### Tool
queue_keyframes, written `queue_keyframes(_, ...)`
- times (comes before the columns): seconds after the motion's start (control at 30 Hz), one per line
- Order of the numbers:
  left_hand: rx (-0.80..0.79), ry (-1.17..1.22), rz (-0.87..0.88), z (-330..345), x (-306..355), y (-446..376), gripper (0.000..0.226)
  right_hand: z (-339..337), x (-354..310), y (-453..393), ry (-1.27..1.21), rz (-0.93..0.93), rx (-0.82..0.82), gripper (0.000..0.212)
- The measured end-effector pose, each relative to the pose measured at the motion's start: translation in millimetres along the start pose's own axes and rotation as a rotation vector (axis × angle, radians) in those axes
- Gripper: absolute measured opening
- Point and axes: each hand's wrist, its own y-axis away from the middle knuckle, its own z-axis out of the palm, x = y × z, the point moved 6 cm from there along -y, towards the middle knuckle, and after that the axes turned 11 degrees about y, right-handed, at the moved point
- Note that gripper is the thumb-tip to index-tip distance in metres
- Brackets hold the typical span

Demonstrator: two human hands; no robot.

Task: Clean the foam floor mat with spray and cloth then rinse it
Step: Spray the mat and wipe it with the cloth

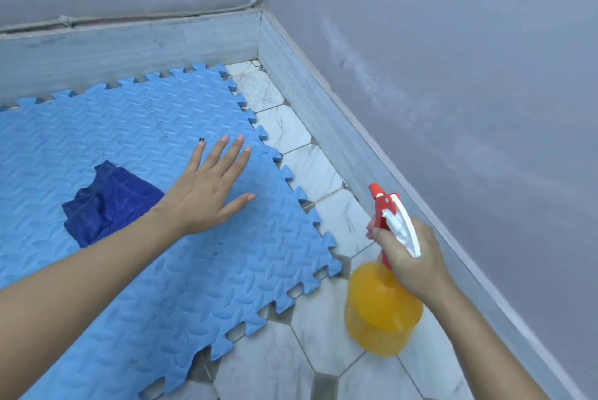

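Note:
A light blue foam floor mat with jigsaw edges lies on the tiled floor and fills the left half of the view. On it, at the left, lies a crumpled dark blue cloth. My left hand rests flat on the mat just right of the cloth, fingers spread, holding nothing. My right hand grips the neck of a yellow spray bottle with a red and white trigger head. The bottle is beside the mat's right edge, over the tiles, its nozzle pointing up and left.
White marble-look floor tiles run along the mat's right side. A grey skirting and grey walls close the corner at the back and right. A thin cable runs along the back wall above the skirting.

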Motion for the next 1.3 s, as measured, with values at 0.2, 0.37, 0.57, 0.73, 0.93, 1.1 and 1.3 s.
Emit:
queue_keyframes(0.2,0.0,-0.013,0.199,-1,80,-60,0.081,-48,44,7,-0.075,0.039,0.288,0.01)
queue_keyframes(0.37,-0.026,0.004,0.272,13,134,-83,0.081,-53,64,18,-0.087,0.114,0.287,0.035)
queue_keyframes(0.57,-0.083,0.017,0.278,35,147,-77,0.085,-73,60,42,-0.194,0.025,0.286,0.094)
queue_keyframes(0.73,-0.029,0.099,0.146,21,116,-74,0.087,-114,-7,40,-0.11,-0.236,0.499,0.089)
queue_keyframes(0.93,0.086,0.209,-0.232,-8,7,-35,0.091,-56,-103,9,-0.052,-0.542,0.409,0.071)
queue_keyframes(1.1,0.107,0.105,-0.414,-18,-82,34,0.091,83,-145,-44,0.029,-0.612,0.087,0.075)
queue_keyframes(1.3,0.104,0.114,-0.619,5,-135,103,0.091,248,-164,-111,0.352,-0.589,-0.228,0.066)
